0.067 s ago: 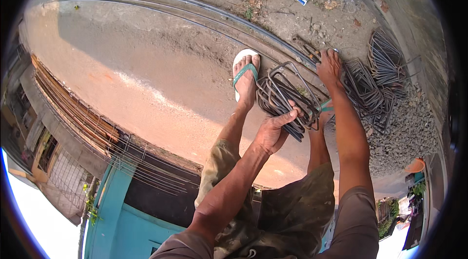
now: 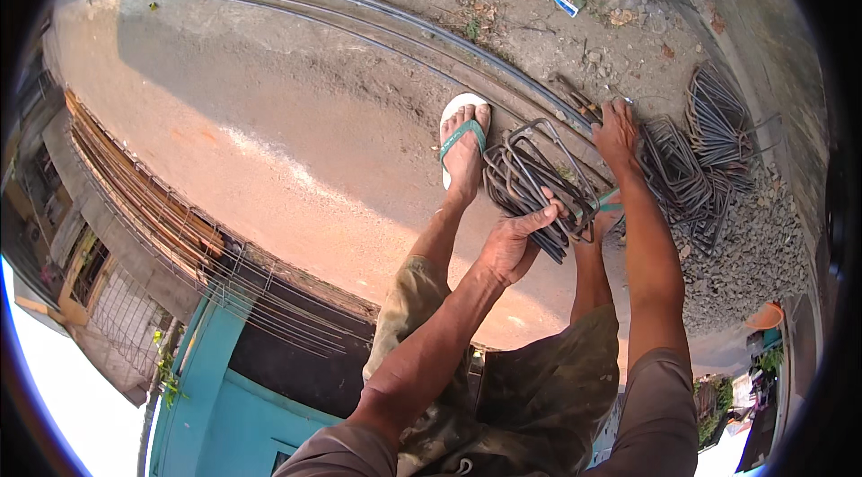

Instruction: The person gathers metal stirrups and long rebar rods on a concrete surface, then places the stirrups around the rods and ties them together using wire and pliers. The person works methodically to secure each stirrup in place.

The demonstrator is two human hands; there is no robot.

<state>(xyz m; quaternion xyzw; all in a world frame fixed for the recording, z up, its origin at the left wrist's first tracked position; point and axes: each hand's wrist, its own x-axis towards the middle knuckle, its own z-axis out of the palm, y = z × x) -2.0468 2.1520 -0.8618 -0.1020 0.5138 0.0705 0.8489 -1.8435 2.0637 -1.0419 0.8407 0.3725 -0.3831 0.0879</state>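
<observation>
Handling the rebar stirrups (image 2: 516,179) seems the present step: the left hand (image 2: 510,248) has its fingers clamped on them between the feet (image 2: 464,152), whether the right hand's fingers (image 2: 622,110) grip the steel bars (image 2: 489,62) I cannot tell, and moving next likely calls for steadiness.

A bundle of dark metal loops (image 2: 510,193), each bent from thin bar into a roughly rectangular frame, is gripped at its near end by the left hand (image 2: 512,248), the overlapping loops being tilted and fanned unevenly beyond the thumb, left of the right hand (image 2: 618,137).
</observation>
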